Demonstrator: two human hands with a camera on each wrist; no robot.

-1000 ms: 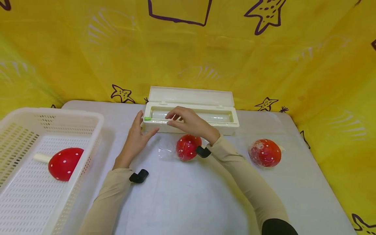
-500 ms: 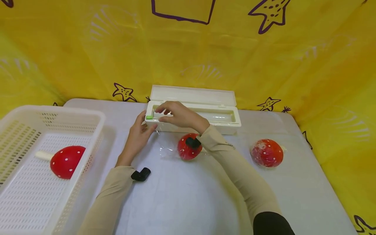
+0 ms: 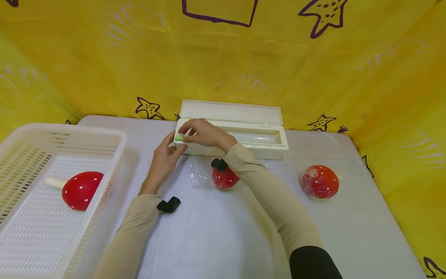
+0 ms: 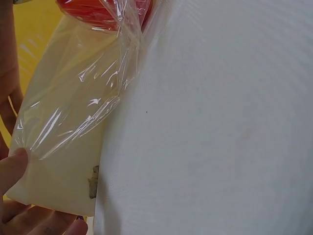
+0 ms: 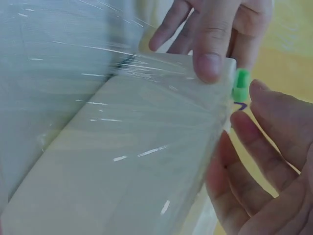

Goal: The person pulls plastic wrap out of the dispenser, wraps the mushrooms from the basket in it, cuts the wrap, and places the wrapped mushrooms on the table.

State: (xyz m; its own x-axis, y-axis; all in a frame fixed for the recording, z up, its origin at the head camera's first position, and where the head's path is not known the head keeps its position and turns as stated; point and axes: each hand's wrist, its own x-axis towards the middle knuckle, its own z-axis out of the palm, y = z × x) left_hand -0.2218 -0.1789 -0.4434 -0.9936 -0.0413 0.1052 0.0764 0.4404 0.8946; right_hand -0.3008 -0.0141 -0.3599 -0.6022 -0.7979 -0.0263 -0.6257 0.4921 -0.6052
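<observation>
A long white cling film dispenser [image 3: 231, 151] lies at the back of the table, its lid [image 3: 231, 110] raised. Around its left end my left hand [image 3: 163, 159] holds on, the thumb [image 4: 14, 169] pressing film against the front wall. My right hand [image 3: 205, 133] is bent over that same end, fingertips beside the small green slide cutter [image 5: 240, 85]; the right wrist view shows a slight gap between them. Clear film [image 4: 73, 107] hangs down the front of the dispenser. On it lies a red, white-dotted toy mushroom [image 3: 224, 179], partly hidden by the right wrist's black camera mount.
A white perforated basket [image 3: 108, 135] stands at the left, holding another dotted mushroom [image 3: 81, 190] with a pale stem. A film-wrapped mushroom [image 3: 318, 181] rests on the right of the white-covered table [image 3: 209, 232]. Behind hangs a yellow printed cloth [image 3: 223, 58].
My right hand has moved left along the dispenser to the green slide cutter. My left hand has closed in and taken hold of the dispenser's left end. The mushrooms have stayed put.
</observation>
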